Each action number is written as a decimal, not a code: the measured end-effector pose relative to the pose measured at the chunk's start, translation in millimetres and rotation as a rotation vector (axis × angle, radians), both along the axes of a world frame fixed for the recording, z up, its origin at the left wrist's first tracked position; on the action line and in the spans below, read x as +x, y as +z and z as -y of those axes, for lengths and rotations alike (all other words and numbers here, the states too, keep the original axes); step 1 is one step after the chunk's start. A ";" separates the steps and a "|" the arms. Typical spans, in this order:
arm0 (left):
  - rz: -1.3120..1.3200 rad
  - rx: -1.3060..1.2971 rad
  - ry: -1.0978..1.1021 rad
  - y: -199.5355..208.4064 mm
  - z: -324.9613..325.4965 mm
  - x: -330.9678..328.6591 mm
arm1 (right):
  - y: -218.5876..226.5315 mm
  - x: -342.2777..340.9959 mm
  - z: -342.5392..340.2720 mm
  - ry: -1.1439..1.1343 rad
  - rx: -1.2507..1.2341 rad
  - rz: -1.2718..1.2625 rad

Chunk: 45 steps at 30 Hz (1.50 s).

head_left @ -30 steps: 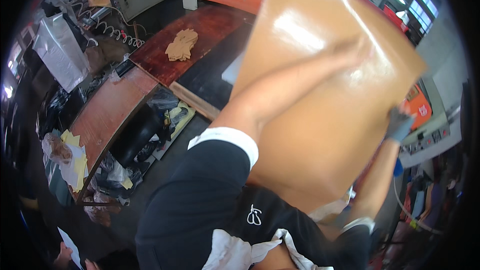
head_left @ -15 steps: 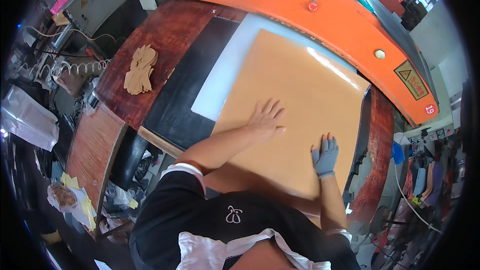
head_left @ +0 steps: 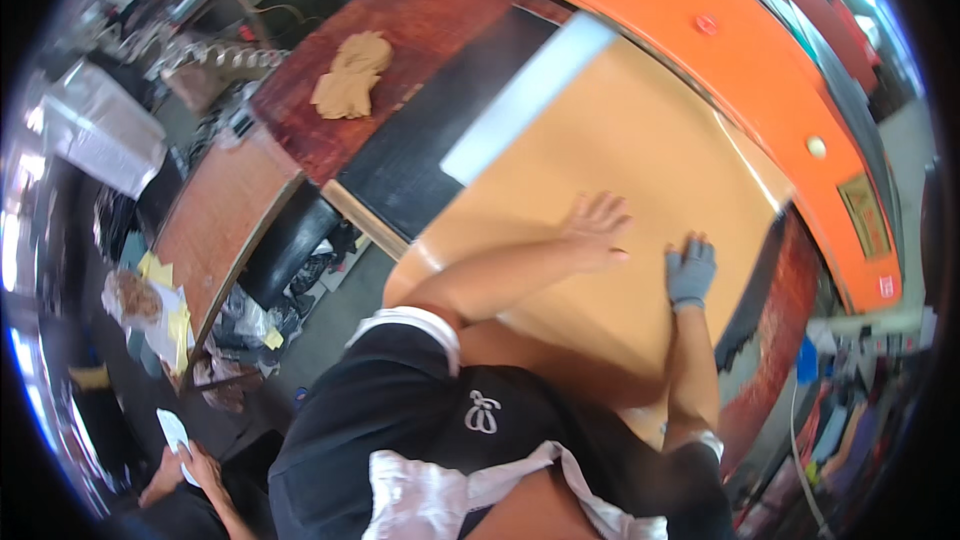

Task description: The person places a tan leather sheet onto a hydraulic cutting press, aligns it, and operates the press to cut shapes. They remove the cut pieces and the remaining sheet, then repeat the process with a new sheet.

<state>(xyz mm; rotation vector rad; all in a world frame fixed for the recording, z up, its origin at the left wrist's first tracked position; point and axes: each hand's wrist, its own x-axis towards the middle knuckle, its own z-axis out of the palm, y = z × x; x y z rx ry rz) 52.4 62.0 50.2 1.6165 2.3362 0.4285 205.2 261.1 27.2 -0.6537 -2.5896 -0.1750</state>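
Observation:
A large tan sheet (head_left: 640, 120) with a glossy surface lies over a white board (head_left: 530, 90). My left hand (head_left: 597, 230) rests on the middle of the sheet, fingers spread and slightly blurred. Nearer the right edge, my right hand (head_left: 691, 270) lies on the sheet in a grey glove with bare fingertips, its fingers stretched out. Neither hand holds anything. The sheet's near left corner bulges over the table's front edge; part of its near side is hidden by my arms and body.
An orange machine beam (head_left: 760, 70) crosses behind the sheet. Several cut tan pieces (head_left: 352, 75) lie stacked on the reddish table (head_left: 420, 10), beside a black mat (head_left: 440, 120). A wooden side table (head_left: 225, 205) stands left. At lower left, another person's hands (head_left: 195, 470) hold something white.
The view has turned, swinging the scene. The tan sheet has shifted left over the white board, leaving a narrower white strip. Both hands remain on it. Another person's hands have come into view.

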 end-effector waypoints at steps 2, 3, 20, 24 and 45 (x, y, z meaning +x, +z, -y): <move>-0.005 -0.059 -0.010 0.4 29.6 9.8 | 4.2 14.1 27.9 0.085 0.018 -0.057; -0.012 -0.074 -0.004 2.1 38.5 11.0 | 6.0 17.7 35.8 0.081 -0.013 -0.006; -0.227 0.115 0.036 -14.7 53.5 18.5 | 20.5 -47.6 -221.6 -0.474 -0.326 0.260; -0.278 0.139 0.062 -17.9 25.9 8.0 | 13.1 -81.1 -255.2 -0.479 -0.186 0.318; -0.316 0.030 0.210 19.8 -138.1 -84.8 | 39.6 63.2 36.4 0.389 -0.367 0.164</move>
